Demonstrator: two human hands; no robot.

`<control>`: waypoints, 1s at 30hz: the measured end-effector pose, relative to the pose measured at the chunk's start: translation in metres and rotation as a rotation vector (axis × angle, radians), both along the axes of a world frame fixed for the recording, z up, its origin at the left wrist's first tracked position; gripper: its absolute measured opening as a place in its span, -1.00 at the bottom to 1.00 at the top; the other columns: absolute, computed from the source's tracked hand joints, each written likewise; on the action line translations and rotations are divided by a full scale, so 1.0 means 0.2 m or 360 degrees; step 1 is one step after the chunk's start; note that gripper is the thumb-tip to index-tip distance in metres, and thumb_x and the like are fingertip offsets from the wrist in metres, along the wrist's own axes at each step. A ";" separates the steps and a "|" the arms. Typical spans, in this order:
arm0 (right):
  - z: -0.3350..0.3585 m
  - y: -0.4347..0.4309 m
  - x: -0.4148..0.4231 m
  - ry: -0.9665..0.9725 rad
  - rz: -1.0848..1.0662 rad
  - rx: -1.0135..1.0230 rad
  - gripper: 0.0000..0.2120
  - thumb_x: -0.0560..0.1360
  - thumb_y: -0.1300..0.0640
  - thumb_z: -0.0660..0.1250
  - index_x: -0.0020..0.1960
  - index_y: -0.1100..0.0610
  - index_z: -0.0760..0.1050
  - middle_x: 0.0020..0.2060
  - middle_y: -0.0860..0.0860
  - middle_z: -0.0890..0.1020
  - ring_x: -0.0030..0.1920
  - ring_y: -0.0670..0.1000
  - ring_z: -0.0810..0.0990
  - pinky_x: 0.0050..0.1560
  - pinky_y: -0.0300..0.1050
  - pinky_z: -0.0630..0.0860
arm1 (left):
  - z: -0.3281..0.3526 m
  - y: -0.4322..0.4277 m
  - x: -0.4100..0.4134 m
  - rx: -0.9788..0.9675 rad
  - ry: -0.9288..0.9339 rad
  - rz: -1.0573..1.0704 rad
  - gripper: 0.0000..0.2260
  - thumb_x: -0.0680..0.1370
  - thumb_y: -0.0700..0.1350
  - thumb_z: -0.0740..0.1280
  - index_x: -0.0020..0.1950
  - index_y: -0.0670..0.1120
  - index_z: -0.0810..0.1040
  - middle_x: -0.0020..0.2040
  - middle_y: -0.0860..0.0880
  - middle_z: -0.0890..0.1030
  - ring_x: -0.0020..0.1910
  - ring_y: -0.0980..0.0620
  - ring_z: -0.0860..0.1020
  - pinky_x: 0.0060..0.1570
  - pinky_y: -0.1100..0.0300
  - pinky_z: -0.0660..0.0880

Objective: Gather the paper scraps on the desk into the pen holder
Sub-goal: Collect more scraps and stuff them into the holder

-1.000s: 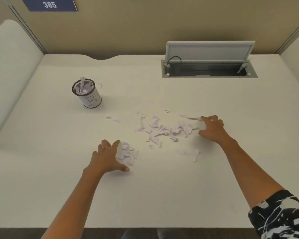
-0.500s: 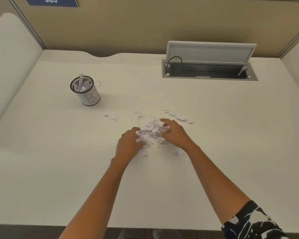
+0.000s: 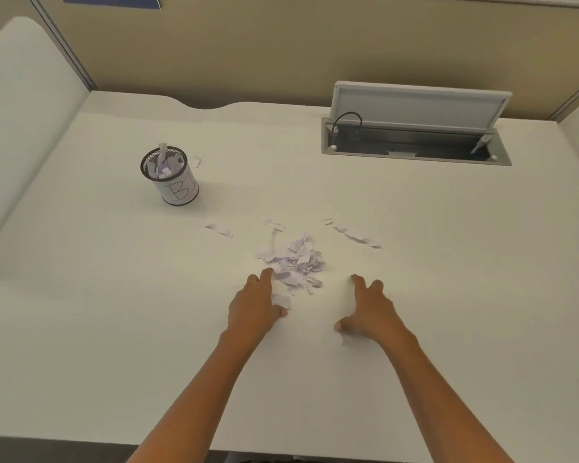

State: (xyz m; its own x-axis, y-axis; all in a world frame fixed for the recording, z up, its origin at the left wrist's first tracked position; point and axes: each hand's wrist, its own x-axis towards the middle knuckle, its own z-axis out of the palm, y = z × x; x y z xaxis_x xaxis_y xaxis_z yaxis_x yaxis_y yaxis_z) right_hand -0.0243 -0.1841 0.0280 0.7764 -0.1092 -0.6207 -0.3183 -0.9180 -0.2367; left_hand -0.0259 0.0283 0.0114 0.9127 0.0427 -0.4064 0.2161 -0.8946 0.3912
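Observation:
A heap of white paper scraps (image 3: pixel 295 262) lies in the middle of the desk (image 3: pixel 114 329). My left hand (image 3: pixel 256 304) rests flat just below the heap's left side, fingers spread, touching a scrap by its thumb. Below and right of the heap, my right hand (image 3: pixel 370 312) lies flat with its fingers apart and nothing in them; a small scrap shows under its thumb. The black mesh pen holder (image 3: pixel 169 177), wrapped in white paper marked "B", stands far left and holds scraps. Loose scraps lie at the left (image 3: pixel 218 229), above the heap (image 3: pixel 274 224) and at the right (image 3: pixel 358 234).
An open cable hatch (image 3: pixel 415 142) with a raised lid and a black cable is set into the desk at the back right. One scrap (image 3: pixel 197 161) lies right of the holder. Partition walls stand behind and on both sides.
Both hands swept the scraps together into one heap, then drew back toward me and apart, leaving the heap on the desk.

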 end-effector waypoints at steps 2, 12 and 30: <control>-0.02 0.10 0.01 -0.0121 0.0020 0.0072 -0.12 0.33 0.05 0.51 0.47 0.03 0.06 0.24 0.16 0.25 0.15 0.28 0.52 0.10 0.01 0.51 | 0.00 -0.01 0.04 -0.0096 -0.0071 0.0037 -0.34 0.42 -0.03 0.47 0.43 0.03 0.23 0.14 -0.11 0.50 0.08 -0.18 0.54 -0.08 0.06 0.45; 0.02 0.36 0.35 -0.0220 0.0088 0.0162 0.04 0.34 -0.08 0.51 0.54 0.06 -0.12 0.35 0.22 0.17 0.22 0.27 0.49 0.16 0.04 0.51 | 0.02 0.04 0.31 0.0019 -0.0058 -0.0068 -0.20 0.42 0.02 0.47 0.52 0.00 0.08 0.22 -0.17 0.45 0.09 -0.21 0.55 -0.05 0.05 0.46; 0.05 0.47 0.41 -0.0646 0.0018 0.0501 -0.86 0.44 0.27 0.30 -0.13 0.18 0.65 -0.21 0.14 0.68 -0.21 0.15 0.57 -0.27 -0.18 0.34 | -0.01 0.13 0.36 -0.0750 -0.0269 0.0316 -0.95 0.42 -0.17 0.44 -0.19 -0.14 0.68 -0.30 -0.16 0.66 -0.31 -0.20 0.63 -0.22 -0.04 0.60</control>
